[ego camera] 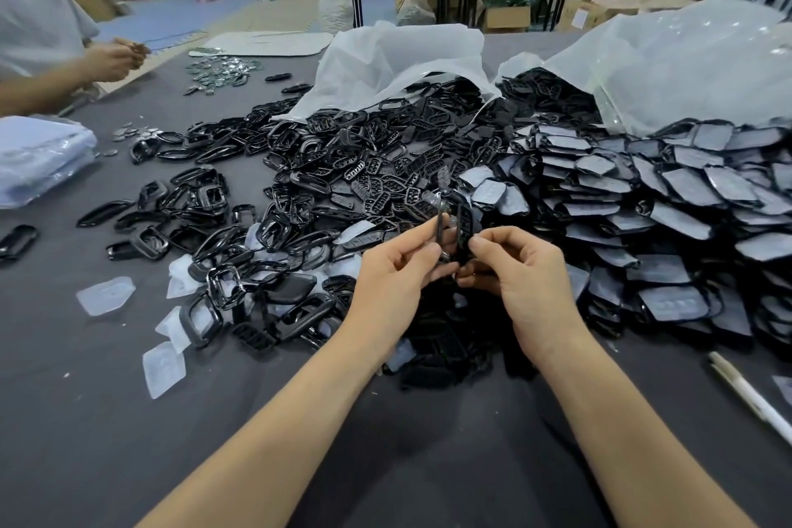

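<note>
Over the middle of a dark grey table (107,420) my left hand (396,270) pinches a thin black frame piece (440,223) held upright. Beside it my right hand (520,270) pinches a black key-shell part with button holes (465,227). The two parts stand side by side, almost touching, above a small heap of black parts. Behind them spreads a big pile of black shells and frames (343,167). To the right lies a pile of black parts covered with pale film (643,193).
Two clear plastic bags (407,56) (685,56) spill the parts at the back. Loose pale film pieces (105,294) lie at the left. A white pen (750,394) lies at the right edge. Another person's hands (111,60) work at the far left, near silver pieces (218,71) and stacked bags (38,159).
</note>
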The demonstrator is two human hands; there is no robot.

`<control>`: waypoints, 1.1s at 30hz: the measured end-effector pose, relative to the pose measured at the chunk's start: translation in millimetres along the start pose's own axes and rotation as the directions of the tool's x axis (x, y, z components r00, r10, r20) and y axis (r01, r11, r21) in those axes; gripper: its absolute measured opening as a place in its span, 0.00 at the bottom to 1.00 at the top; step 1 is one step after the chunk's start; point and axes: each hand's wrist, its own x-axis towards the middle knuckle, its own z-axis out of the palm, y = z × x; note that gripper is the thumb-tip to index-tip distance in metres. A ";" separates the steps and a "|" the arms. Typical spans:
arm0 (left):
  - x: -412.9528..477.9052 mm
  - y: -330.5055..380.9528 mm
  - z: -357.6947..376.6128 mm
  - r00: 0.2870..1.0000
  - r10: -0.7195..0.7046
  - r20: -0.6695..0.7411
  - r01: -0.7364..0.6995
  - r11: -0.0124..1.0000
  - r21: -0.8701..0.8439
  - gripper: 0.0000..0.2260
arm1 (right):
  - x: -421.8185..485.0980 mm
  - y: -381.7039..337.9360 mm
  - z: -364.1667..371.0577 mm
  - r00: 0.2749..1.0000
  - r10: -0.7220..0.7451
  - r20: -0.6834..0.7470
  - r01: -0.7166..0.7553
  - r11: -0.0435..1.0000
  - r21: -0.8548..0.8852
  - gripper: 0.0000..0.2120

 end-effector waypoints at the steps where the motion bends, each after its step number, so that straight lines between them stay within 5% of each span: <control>1: 0.3 -0.5 -0.2 1.000 -0.002 -0.004 0.002 1.000 -0.009 0.17 | 0.1 0.1 -0.1 1.000 0.000 0.000 0.000 1.000 0.004 0.08; 9: -0.4 0.3 -1.7 0.999 -0.036 0.029 0.038 0.997 -0.070 0.15 | 0.7 -2.2 -2.2 1.000 0.025 -0.002 -0.024 0.998 0.055 0.07; 22: -2.0 2.5 2.7 0.996 -0.079 -0.040 0.075 0.994 -0.085 0.10 | 5.3 -3.0 -10.0 0.993 -0.111 -0.048 0.104 0.986 -0.128 0.09; 33: -3.3 8.4 2.9 0.980 -0.194 0.055 0.200 0.911 -0.360 0.09 | 9.5 -7.9 -20.6 0.975 -0.199 -0.096 0.187 0.974 -0.126 0.16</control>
